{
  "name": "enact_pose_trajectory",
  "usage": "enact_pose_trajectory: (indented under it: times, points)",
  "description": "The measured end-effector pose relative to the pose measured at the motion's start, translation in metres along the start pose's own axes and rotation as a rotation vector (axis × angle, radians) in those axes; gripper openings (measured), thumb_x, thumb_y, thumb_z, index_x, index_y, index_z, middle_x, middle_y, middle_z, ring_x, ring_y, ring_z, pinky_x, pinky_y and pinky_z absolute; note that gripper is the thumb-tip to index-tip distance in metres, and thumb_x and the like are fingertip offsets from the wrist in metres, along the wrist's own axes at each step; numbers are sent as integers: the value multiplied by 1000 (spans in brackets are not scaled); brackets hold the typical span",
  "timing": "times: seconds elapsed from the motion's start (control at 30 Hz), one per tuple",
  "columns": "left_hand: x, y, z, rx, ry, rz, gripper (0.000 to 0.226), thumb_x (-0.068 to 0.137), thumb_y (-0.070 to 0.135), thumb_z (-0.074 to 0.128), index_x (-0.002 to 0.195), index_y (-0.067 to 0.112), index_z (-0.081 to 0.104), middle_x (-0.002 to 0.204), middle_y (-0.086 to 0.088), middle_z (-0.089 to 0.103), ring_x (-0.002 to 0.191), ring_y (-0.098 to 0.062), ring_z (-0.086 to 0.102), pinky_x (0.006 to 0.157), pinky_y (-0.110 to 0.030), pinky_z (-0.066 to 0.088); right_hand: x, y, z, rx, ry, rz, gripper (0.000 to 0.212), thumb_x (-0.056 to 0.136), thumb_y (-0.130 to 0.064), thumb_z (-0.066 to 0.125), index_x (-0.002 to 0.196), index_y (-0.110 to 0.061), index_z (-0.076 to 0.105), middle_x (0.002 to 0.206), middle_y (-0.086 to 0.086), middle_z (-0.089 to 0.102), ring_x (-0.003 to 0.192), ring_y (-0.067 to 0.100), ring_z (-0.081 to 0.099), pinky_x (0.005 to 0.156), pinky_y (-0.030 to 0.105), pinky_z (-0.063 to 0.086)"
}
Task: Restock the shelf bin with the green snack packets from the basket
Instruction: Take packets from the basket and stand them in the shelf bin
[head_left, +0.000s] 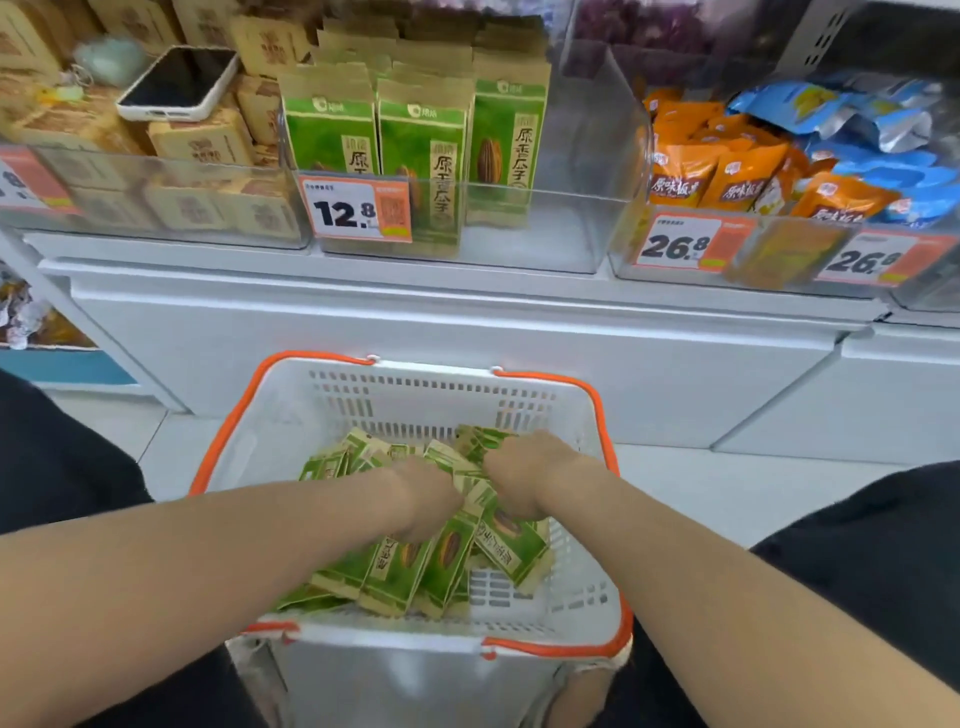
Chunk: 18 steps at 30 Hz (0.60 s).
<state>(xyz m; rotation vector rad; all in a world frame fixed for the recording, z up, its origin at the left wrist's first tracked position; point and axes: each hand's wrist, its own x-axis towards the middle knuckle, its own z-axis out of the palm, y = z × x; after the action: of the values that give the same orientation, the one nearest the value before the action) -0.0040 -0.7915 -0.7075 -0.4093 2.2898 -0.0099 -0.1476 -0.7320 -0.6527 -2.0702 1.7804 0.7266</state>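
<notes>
White basket (582, 597) near, green packets (395, 566) heaped inside, left hand (426, 499) and right hand (524, 478) side by side, fingers curled round packets, fingertips hidden, shelf bin (545, 234) far, centre.

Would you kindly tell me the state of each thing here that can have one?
Basket: holds a loose pile of packets.
Bin: part full, right side bare.
Left hand: fingers buried in packets, grip hidden.
Right hand: curled round packets.
Phone: screen dark, lying on boxes.
</notes>
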Motion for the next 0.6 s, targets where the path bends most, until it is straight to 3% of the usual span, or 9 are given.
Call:
enact_pose_trajectory:
  times: [0.03, 0.13, 0.2, 0.37, 0.6]
  points:
    - [3, 2, 11, 32, -23, 28, 55, 97, 6, 61, 149, 17, 49, 131, -13, 64, 94, -30, 67, 75, -43, 59, 5, -3, 11, -16, -54, 1, 26, 95, -15, 64, 75, -17, 47, 79, 2, 55, 71, 22, 57, 73, 41, 57]
    - [12, 6, 41, 257, -41, 144, 72, 96, 13, 70, 160, 23, 38, 165, -16, 34, 137, -42, 51, 104, -65, 50, 12, -8, 25, -48, -135, -17, 15, 99, -12, 57, 84, -16, 56, 83, 0, 55, 66, 16, 53, 60, 34, 49]
    - [16, 10, 54, 398, -38, 245, 83, 89, 16, 79, 160, 27, 37, 168, -12, 30, 149, -43, 36, 112, -63, 44, 13, -10, 24, -46, -121, -43, 9, 97, -8, 54, 98, -13, 62, 87, 1, 56, 68, 16, 53, 55, 32, 45]
    - [18, 17, 69, 527, -110, 337, 77, 91, 22, 78, 159, 25, 41, 171, -6, 27, 155, -39, 26, 116, -57, 39, 16, -7, 22, -34, -117, -54, 15, 96, -6, 52, 104, -13, 63, 85, 1, 55, 65, 15, 52, 49, 30, 40]
    - [25, 10, 68, 635, 43, 395, 46, 93, 27, 78, 137, 20, 66, 145, -6, 61, 137, -32, 46, 115, -50, 36, 21, -4, 26, -26, -133, -37, 12, 98, -11, 55, 105, -15, 64, 86, -1, 56, 67, 14, 52, 50, 30, 40]
